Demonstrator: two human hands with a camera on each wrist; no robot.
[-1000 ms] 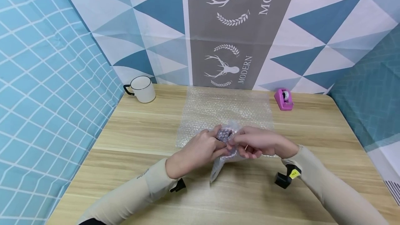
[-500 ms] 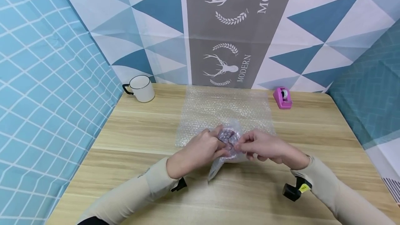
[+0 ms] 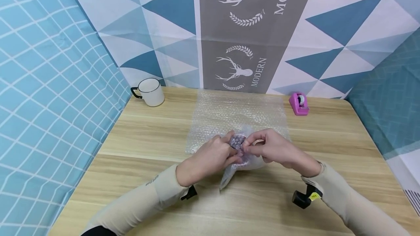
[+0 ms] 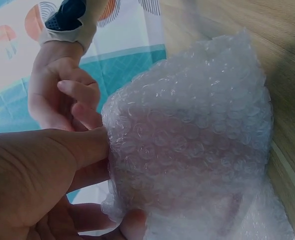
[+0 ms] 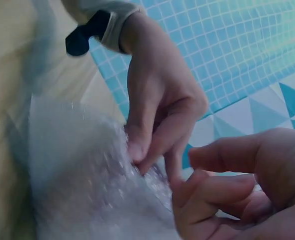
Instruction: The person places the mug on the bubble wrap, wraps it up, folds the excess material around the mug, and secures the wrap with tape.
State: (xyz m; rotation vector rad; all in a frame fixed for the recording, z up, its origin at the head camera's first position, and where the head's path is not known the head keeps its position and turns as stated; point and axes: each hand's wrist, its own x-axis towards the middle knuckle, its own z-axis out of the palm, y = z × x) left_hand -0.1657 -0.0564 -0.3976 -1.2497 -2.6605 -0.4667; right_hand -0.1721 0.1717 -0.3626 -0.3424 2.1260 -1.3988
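Note:
A bundle of bubble wrap (image 3: 251,163) stands near the middle of the table, its top a round opening with crumpled wrap inside. Something pinkish shows faintly through the layers in the left wrist view; its kind is hidden. My left hand (image 3: 211,159) grips the bundle's rim from the left, thumb and fingers on either side of the wrap (image 4: 187,135). From the right, my right hand (image 3: 275,150) pinches at the same rim with thumb and forefinger. In the right wrist view, its curled fingers (image 5: 207,195) touch the edge of the wrap.
Behind the bundle, a flat sheet of bubble wrap (image 3: 226,110) reaches to the back wall. A white mug with a black handle (image 3: 152,94) stands at the back left, a pink tape dispenser (image 3: 299,104) at the back right. Patterned cloth hangs around the wooden table (image 3: 157,128).
My right hand drew back slightly to the right, then came in again over the rim, its fingers more folded together. My left hand keeps its grip on the bubble wrap throughout.

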